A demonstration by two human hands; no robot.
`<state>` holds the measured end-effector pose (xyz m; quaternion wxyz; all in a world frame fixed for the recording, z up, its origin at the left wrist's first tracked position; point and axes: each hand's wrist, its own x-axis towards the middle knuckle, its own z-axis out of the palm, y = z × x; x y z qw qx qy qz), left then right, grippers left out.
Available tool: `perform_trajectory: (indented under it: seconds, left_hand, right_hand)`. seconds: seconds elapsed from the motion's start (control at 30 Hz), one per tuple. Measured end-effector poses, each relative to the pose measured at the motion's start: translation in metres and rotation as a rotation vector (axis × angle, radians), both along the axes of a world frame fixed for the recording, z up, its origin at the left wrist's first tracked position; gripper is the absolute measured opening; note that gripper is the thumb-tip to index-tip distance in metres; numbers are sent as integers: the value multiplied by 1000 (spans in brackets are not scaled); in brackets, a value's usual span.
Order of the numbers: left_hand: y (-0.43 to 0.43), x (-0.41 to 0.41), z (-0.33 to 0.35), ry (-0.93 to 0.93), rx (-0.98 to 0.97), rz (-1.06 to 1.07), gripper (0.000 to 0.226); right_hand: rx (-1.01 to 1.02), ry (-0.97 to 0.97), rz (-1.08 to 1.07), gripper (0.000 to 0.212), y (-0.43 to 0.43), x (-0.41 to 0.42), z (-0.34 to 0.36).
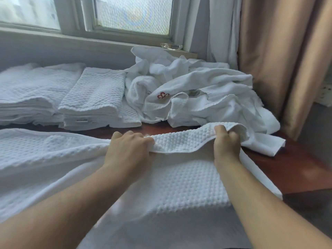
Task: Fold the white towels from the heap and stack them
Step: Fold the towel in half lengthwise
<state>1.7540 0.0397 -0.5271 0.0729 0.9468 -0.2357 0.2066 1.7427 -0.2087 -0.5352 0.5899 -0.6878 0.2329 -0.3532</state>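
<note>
Waffle-weave towel [188, 177], lower centre, mid-fold: my left hand [129, 150] and right hand [227, 142] pinch its raised edge. Next, I judge: fold over, align edges.

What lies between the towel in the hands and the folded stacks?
In the head view, only a bare strip of red-brown tabletop separates towel and stacks.

daylit window [133, 14], tan curtain [280, 56], reddish table [296, 169]
</note>
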Motion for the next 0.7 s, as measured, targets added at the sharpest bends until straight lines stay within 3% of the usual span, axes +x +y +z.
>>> perform_trajectory:
  seconds: [0.1,0.17,0.2,0.27,0.37,0.5,0.57,0.7]
  left_hand:
    - [-6,-12,-6,62,-130,129,26]
    - [-5,-19,-12,-16,-190,116,26]
    - [-3,-22,-14,-71,-231,69,26]
    - [-1,-26,-14,-145,-293,-131,25]
    - [0,-31,-12,-139,-239,-462,24]
    - [0,-32,-10,-98,-211,-521,21]
    - [0,-31,-10,-93,-199,-540,19]
    - [1,-30,-10,-89,-182,-564,19]
  right_hand:
    - [-280,357,176,24,-8,-4,10]
    - [-505,606,105,27,-15,-9,10]
    - [-536,637,43,27,-18,-12,9]
    - [-441,496,-56,24,-22,-20,4]
    - [-85,54,-132,16,-28,-31,4]
    - [244,-161,-145,37,-41,-32,-1]
    - [188,-106,-176,42,-45,-29,-3]
    - [-158,10,-311,42,-48,-41,5]
